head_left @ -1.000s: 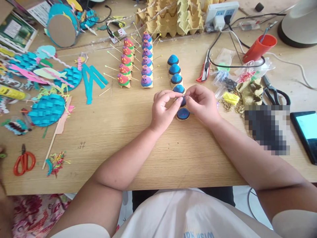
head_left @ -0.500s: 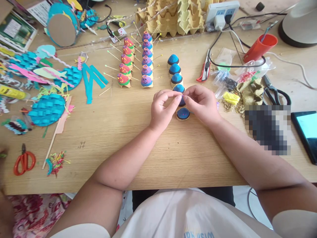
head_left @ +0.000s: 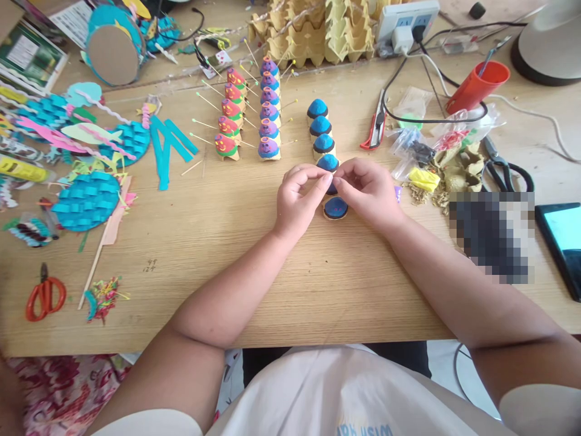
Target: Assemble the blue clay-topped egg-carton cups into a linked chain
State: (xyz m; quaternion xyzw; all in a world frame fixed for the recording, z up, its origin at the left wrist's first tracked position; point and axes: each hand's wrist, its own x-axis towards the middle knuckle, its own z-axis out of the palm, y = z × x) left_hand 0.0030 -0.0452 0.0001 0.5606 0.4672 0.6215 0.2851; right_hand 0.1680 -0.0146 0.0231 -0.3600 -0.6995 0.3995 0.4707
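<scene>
My left hand point(head_left: 299, 197) and my right hand point(head_left: 367, 189) meet fingertip to fingertip over a row of blue-topped egg-carton cups point(head_left: 320, 126). Both pinch something tiny between thumb and forefinger; I cannot make out what it is. Directly below the fingertips sits the nearest blue-topped cup point(head_left: 336, 208) on the wooden table point(head_left: 227, 242). One more blue cup is partly hidden behind my fingers. Left of that row stand a row of purple-topped cups point(head_left: 269, 115) and a row of red and green cups point(head_left: 229, 118), with pins sticking out of them.
Blue woven paper fish point(head_left: 86, 200) and paper scraps lie at the left, orange scissors point(head_left: 44, 297) near the front left edge. At the right are a red box cutter point(head_left: 376, 124), an orange cup point(head_left: 474, 88), black scissors point(head_left: 503, 169), a phone point(head_left: 563, 242) and plastic bags. Egg cartons point(head_left: 318, 30) stand at the back.
My hands stay pinched together over the blue cups; the fingertips have shifted only slightly. Nothing else on the table has moved.
</scene>
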